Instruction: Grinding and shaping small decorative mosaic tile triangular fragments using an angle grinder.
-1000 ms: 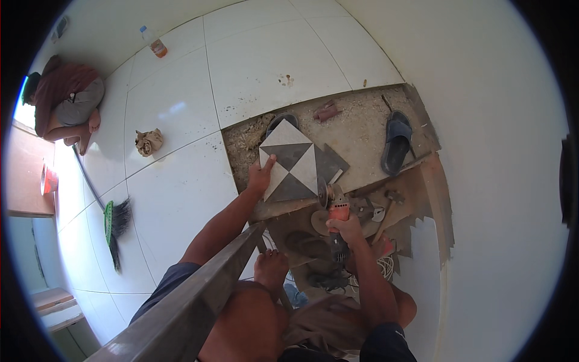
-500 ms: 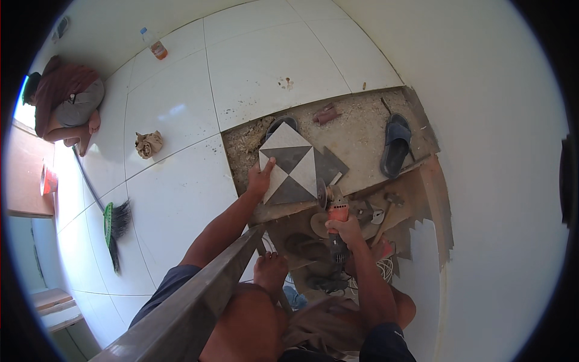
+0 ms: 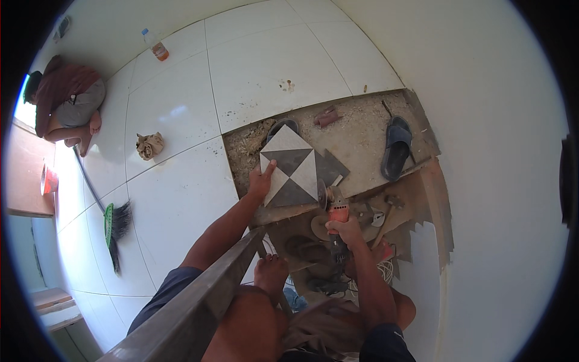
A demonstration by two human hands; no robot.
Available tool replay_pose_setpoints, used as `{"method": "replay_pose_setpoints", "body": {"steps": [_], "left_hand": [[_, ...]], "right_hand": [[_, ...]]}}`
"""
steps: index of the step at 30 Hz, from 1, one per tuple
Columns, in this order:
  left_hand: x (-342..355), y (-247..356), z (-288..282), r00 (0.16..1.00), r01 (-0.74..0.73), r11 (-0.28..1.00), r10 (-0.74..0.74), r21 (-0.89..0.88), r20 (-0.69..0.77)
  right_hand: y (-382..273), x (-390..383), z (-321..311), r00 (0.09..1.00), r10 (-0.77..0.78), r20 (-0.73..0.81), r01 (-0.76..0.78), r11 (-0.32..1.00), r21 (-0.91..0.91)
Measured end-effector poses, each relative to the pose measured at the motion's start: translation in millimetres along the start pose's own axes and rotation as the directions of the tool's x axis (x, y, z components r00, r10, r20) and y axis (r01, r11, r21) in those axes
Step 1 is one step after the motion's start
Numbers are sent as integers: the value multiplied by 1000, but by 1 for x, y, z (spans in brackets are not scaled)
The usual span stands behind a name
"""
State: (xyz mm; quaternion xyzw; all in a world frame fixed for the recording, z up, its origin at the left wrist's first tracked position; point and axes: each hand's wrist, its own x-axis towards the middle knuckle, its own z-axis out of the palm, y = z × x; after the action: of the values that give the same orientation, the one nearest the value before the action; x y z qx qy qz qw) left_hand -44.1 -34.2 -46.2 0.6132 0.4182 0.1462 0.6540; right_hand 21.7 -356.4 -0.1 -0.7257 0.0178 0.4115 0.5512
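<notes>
My left hand (image 3: 261,180) grips the lower left edge of a grey-and-white patterned tile (image 3: 277,139), thumb on its face, over the recessed, rough floor patch (image 3: 374,139). My right hand (image 3: 344,228) holds a red-and-black angle grinder (image 3: 338,211), its disc (image 3: 322,196) at the tile's right edge; whether it touches is unclear. A dark offcut (image 3: 333,163) lies right of the tile. A dark sandal (image 3: 281,125) is partly hidden behind the tile.
A co-worker (image 3: 69,99) crouches at upper left near a bottle (image 3: 158,49), crumpled paper (image 3: 149,145), broom (image 3: 117,226) and bucket (image 3: 48,180). Another sandal (image 3: 395,151), hammer (image 3: 389,211) and cables (image 3: 377,274) lie right. A metal beam (image 3: 193,304) crosses lower left; a wall (image 3: 506,181) bounds the right.
The scene sits slightly lower in the picture, with my hands, the tile and the grinder shifted down a few pixels. My grip on both looks the same.
</notes>
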Motion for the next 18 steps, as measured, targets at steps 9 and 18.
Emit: {"method": "replay_pose_setpoints", "body": {"steps": [9,18], "left_hand": [[-1,0,1,1000,3,1000,-3,-19,-3],[0,0,1,1000,10,1000,-10,-5,-5]], "right_hand": [[-10,-2,0,998,66,8,-66,998,9],[-9,7,-1,1000,17,18,-18,1000,4]]}}
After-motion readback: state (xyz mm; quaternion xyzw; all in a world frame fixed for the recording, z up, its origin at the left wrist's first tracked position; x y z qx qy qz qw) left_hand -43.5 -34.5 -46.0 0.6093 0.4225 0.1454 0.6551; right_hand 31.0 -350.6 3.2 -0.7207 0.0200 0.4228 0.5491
